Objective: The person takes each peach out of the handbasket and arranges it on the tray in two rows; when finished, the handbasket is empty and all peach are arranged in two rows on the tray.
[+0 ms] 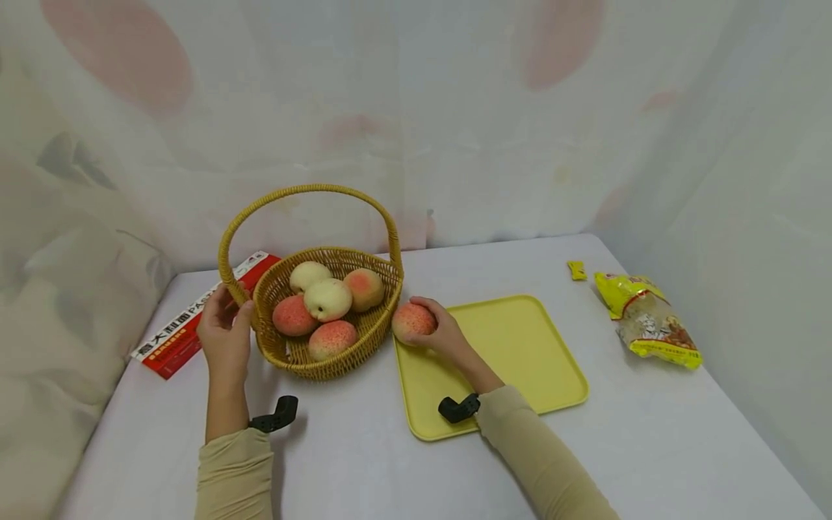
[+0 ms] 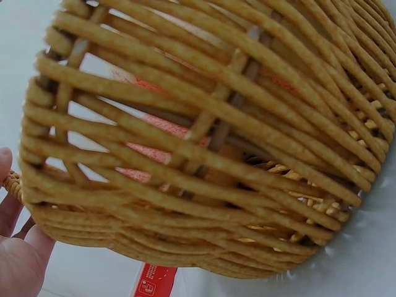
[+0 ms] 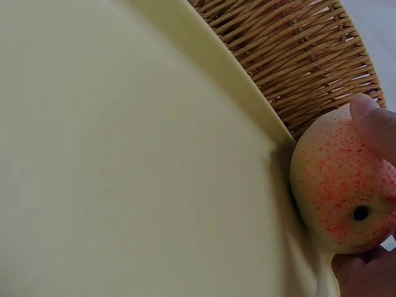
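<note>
A wicker basket [image 1: 344,365] with a tall hooped handle [image 1: 310,188] holds several peaches [image 1: 330,299], some pale and some red. At the basket's left side my left hand [image 1: 224,332] grips the lower end of the handle. In the left wrist view the woven basket wall [image 2: 204,130] fills most of the frame, with thumb and fingers round the handle at the left edge. My right hand [image 1: 448,336] grips a speckled red peach [image 1: 411,322] between thumb and fingers. That peach is at the far left corner of the yellow tray [image 1: 513,347], close beside the basket.
Behind the basket at left lies a red and white pasta box [image 1: 172,347], partly hidden. On the right are a yellow snack bag [image 1: 650,321] and a small yellow packet [image 1: 576,270]. Pale curtains [image 1: 455,130] hang round the white-covered table.
</note>
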Tool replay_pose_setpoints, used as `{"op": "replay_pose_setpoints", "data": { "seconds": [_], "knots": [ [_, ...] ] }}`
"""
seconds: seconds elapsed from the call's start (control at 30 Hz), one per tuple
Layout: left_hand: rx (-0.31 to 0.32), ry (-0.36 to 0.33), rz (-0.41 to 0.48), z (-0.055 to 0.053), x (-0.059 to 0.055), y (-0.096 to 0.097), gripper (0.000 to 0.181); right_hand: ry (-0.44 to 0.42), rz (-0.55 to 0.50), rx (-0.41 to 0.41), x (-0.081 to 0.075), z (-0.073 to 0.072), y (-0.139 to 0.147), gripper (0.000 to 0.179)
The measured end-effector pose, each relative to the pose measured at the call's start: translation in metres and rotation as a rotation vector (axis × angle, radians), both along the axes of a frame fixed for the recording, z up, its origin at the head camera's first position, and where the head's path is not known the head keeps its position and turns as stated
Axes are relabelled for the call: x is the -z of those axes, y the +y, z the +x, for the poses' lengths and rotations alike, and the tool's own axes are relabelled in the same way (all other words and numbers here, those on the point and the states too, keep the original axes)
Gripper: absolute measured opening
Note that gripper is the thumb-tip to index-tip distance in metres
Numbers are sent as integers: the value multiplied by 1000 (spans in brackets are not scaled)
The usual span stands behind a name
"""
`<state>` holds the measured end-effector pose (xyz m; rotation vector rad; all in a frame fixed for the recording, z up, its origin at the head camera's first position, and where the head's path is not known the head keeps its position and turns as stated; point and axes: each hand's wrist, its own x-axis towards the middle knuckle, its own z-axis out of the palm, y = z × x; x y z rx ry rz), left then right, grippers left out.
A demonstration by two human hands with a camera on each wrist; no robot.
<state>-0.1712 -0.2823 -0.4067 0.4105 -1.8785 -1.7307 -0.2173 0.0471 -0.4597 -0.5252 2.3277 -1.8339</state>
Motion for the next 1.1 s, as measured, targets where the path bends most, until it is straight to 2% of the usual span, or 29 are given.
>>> {"op": "replay_pose_setpoints", "data": {
  "seconds": [0.17,0.43,0.53,0.77,0.9,1.0,1.1],
  "knots": [
    [-1,-13,19,0,0,-2,45,26,69,21,15,-7,-2,77],
    [-4,-18,24,2,0,-4,45,3,60,14,10,-4,-2,79],
    [-4,-10,24,2,-2,-4,44,8,31,-3,0,-2,1,77],
    [-2,23,25,0,-4,-3,43,101,-49,-59,-49,7,3,66],
    [5,40,23,-2,-4,-2,43,137,-158,-66,-71,8,-8,62],
    [7,34,18,-2,-3,-1,43,129,-243,-101,-81,6,-25,61],
    [10,4,15,-1,1,1,43,88,-294,-150,-78,-1,-45,61]
  ]
}}
